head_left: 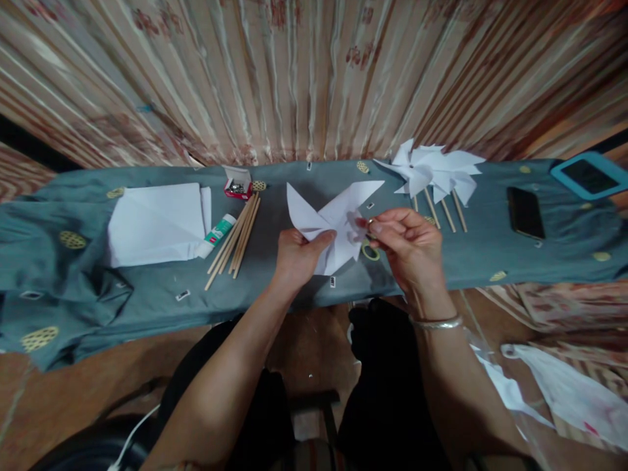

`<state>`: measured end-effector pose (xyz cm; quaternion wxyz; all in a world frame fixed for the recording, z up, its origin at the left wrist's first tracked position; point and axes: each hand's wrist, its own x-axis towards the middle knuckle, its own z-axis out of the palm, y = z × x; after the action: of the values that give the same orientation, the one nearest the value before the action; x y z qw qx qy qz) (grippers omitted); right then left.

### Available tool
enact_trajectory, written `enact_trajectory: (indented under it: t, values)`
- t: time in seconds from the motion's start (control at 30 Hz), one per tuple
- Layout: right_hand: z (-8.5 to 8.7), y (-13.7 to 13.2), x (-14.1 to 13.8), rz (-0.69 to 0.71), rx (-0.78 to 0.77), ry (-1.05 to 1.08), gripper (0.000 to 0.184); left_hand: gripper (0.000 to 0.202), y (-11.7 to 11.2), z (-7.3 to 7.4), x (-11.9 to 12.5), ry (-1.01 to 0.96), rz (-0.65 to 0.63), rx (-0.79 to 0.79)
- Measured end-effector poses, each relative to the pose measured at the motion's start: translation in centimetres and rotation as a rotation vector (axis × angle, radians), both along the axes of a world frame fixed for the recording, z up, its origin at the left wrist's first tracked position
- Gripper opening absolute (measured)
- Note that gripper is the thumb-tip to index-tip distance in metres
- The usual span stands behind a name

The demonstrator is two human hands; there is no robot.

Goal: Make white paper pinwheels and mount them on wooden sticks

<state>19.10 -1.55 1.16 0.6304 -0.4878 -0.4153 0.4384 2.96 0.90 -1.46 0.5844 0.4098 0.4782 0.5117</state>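
A white paper pinwheel (338, 226) with folded blades is held over the middle of the table. My left hand (300, 256) pinches its lower left part, thumb on top of the paper. Just right of the pinwheel's centre, my right hand (409, 245) has thumb and fingertips pinched together; a tiny shiny thing may be between them, too small to name. Partly behind the right fingers lies yellow-green scissors' handle (371, 251). To the left are wooden sticks (240, 235), a glue stick (218, 232) and an open red box of small metal pins (238, 186).
White paper sheets (157, 222) are stacked at the left. Several finished pinwheels on sticks (436, 171) lie at the back right. Beyond them are a black phone (525, 212) and a blue-framed device (591, 175). A striped curtain (304, 78) hangs behind the cloth-covered table (275, 278).
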Motion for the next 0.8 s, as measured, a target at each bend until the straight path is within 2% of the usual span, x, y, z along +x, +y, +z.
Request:
enact_trajectory:
  t: [0.3,0.63,0.8]
  values:
    - [-0.59,-0.17,0.03,0.046,-0.059,0.000,0.030,0.019,-0.10,-0.33,0.85,0.013,-0.065,0.016]
    - [-0.39,-0.15,0.01,0.077,-0.081,0.016,0.028,0.017,-0.01,-0.38,1.06,0.043,-0.071,0.012]
    - [-0.59,-0.11,0.16,0.040,-0.027,-0.065,0.026,0.017,-0.02,-0.50,0.99,0.035,-0.065,0.025]
